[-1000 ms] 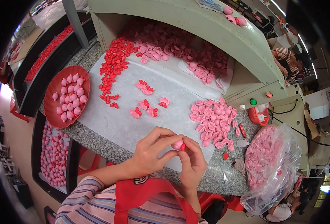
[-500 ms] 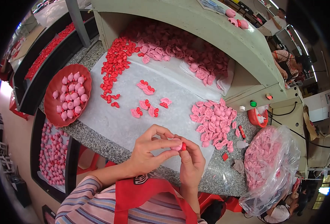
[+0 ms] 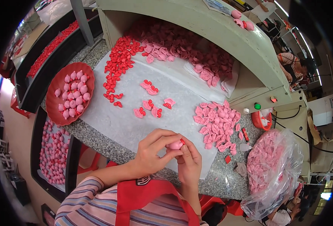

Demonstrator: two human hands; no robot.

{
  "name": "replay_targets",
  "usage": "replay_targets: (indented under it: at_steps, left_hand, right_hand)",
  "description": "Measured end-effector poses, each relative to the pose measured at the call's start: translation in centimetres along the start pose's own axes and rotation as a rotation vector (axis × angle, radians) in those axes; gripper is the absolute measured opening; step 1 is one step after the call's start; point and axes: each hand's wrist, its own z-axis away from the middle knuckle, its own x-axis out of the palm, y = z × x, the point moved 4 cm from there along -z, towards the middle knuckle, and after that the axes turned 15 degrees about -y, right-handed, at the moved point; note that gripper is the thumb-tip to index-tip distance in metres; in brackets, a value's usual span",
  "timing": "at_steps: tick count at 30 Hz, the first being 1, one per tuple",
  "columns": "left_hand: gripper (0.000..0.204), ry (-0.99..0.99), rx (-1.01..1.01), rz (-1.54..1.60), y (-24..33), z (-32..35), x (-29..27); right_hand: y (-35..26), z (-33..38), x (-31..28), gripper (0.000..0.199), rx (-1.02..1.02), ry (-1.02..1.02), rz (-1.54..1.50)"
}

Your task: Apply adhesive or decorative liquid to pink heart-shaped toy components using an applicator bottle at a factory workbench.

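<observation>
Over the near edge of the white sheet [image 3: 117, 128], my left hand [image 3: 153, 152] pinches a small rounded pink plastic piece [image 3: 175, 145] between thumb and fingers. My right hand [image 3: 189, 160] is closed on a small red piece [image 3: 182, 141] at the pink piece's right end, and the two pieces touch. Fingertips hide part of both. Beyond my hands lie several pink shells with red pieces [image 3: 149, 104] in or against them. A heap of loose pink shells [image 3: 217, 122] is to the right, and loose red pieces [image 3: 115, 69] spread at the far left of the sheet.
A red scalloped bowl [image 3: 53, 109] of pink rounded pieces stands at the left, near black trays [image 3: 74, 165]. A grey-green metal housing [image 3: 227, 26] arches over more pink shells at the back. At the right are a clear bag of pink pieces [image 3: 270, 162] and a small red basket [image 3: 257, 119].
My right hand has shifted slightly left and its fingers now close further over the red piece. The pink piece has turned and shows more. The whole view has shifted a little.
</observation>
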Motion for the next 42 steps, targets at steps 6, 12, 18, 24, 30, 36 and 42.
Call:
replay_targets:
  at_steps: [6,12,18,24,30,36,42]
  left_hand:
    - [0.036,-0.058,-0.008,0.063,-0.1,-0.2,0.5]
    - [0.035,-0.078,-0.019,0.078,-0.2,-0.5,0.8]
    - [0.034,-0.074,-0.008,0.087,-0.4,-0.9,0.9]
    - [0.03,-0.054,0.039,0.146,-1.2,0.1,1.1]
    - [0.027,-0.158,-0.048,0.34,-1.6,0.5,0.3]
    - [0.016,0.436,-0.242,0.082,-7.8,3.1,-10.1]
    - [0.012,0.773,-0.295,-0.343,-10.3,7.8,-21.1]
  right_hand:
    - [-0.4,0.1,-0.4,0.033,-0.01,0.028,0.022]
    - [-0.7,0.2,-0.6,0.032,-0.024,0.031,0.044]
    - [-1.0,-0.1,-0.8,0.031,-0.019,0.037,0.094]
    - [-1.5,-0.1,0.3,0.022,-0.046,0.119,0.283]
    - [-0.8,-0.1,-0.5,0.027,-0.032,0.115,0.23]
    - [-1.0,-0.5,0.8,0.027,0.073,0.071,0.532]
    - [-0.7,0.1,0.7,0.023,0.12,-0.026,0.517]
